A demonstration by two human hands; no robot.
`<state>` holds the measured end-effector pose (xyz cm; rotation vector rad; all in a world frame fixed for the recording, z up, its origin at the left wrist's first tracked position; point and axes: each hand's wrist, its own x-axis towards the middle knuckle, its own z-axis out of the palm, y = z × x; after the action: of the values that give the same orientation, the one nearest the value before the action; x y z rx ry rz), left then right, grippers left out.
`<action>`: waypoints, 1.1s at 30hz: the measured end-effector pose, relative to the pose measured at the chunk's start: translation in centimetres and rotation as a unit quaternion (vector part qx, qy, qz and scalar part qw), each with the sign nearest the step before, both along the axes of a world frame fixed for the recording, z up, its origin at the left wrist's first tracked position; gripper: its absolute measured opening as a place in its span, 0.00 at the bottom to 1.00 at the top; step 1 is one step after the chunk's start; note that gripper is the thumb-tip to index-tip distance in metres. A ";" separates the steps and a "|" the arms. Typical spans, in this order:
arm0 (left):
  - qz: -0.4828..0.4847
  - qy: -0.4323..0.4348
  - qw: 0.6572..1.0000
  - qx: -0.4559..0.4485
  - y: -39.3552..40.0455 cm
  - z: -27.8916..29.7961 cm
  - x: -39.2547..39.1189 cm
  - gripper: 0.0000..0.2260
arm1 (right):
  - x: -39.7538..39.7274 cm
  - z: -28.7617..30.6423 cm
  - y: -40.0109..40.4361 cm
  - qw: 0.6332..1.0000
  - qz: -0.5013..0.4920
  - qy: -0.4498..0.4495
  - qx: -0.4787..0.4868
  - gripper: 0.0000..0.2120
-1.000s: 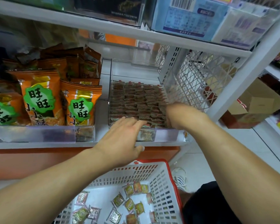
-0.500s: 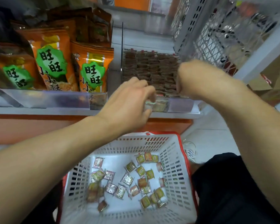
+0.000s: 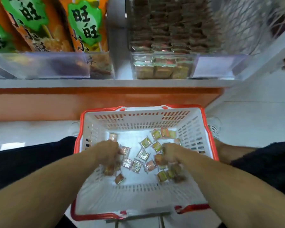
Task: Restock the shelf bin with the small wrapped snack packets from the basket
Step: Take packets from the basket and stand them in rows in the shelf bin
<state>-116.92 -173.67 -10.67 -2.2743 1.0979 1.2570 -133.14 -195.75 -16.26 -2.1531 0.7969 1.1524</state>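
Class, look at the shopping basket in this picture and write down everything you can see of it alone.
The basket is white plastic with slotted, perforated walls and a red rim; red handles lie folded down at its near and far edges. It sits upright on the pale floor below the shelf, between the person's legs. Small wrapped snack packets, green-yellow and orange-pink, lie scattered loose on its bottom. Both hands reach inside: the left hand and the right hand are down among the packets, fingers curled; whether they grip any is blurred.
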 end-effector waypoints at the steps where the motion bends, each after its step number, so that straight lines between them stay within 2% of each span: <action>1: 0.004 -0.014 1.000 0.008 1.0 -1.7 -0.4 0.22 | -1.0 -1.8 1.0 0.999 -0.037 -0.012 -0.008 0.32; 2: 0.011 -0.026 0.999 0.016 1.6 -3.3 -0.8 0.24 | -1.8 -3.3 1.7 0.998 -0.051 -0.021 -0.030 0.37; 5: 0.031 -0.026 0.999 0.021 2.1 -6.6 -1.8 0.30 | -2.5 -6.1 1.7 0.997 -0.008 -0.035 -0.075 0.50; 8: 0.095 -0.021 0.995 0.017 1.8 -8.4 -2.5 0.41 | -2.0 -7.2 1.7 0.992 0.068 -0.078 -0.074 0.57; 10: 0.111 -0.019 0.993 0.023 1.5 -9.0 -2.6 0.51 | -1.1 -7.6 2.5 0.985 0.110 -0.102 -0.082 0.58; 11: 0.115 -0.012 0.993 0.014 1.3 -9.3 -2.6 0.53 | -0.6 -7.8 3.0 0.984 0.115 -0.111 -0.083 0.57; 14: 0.156 0.027 0.986 -0.042 0.4 -10.7 -2.9 0.48 | 0.6 -8.0 4.3 0.989 0.086 -0.115 -0.046 0.56; 17: 0.209 0.022 0.974 -0.088 -0.5 -11.7 -3.3 0.32 | 1.9 -8.1 5.4 0.991 0.015 -0.133 -0.008 0.56; 19: 0.194 -0.016 0.976 -0.100 -1.0 -12.0 -3.3 0.26 | 3.1 -8.0 5.7 0.989 -0.058 -0.136 0.013 0.60; 21: 0.144 -0.060 0.984 -0.087 -1.6 -12.2 -2.8 0.25 | 4.1 -7.8 5.7 0.990 -0.085 -0.113 0.026 0.64; 23: 0.111 -0.074 0.989 -0.066 -2.2 -12.3 -2.1 0.26 | 4.8 -7.5 5.6 0.991 -0.077 -0.107 0.031 0.63; 26: 0.113 -0.056 0.991 -0.049 -2.9 -12.7 -1.8 0.25 | 5.5 -7.1 5.6 0.990 -0.042 -0.136 0.014 0.53; 30: 0.214 -0.001 0.974 -0.076 -3.2 -13.1 -2.2 0.24 | 5.7 -7.1 6.1 0.985 -0.057 -0.163 0.026 0.40; 33: 0.285 0.062 0.954 -0.071 -3.1 -13.1 -2.3 0.32 | 5.1 -7.1 6.4 0.978 -0.111 -0.173 0.045 0.35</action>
<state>-119.20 -176.74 -23.75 -2.7734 0.5888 1.5861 -128.05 -189.37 -23.36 -2.0497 0.7866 0.6638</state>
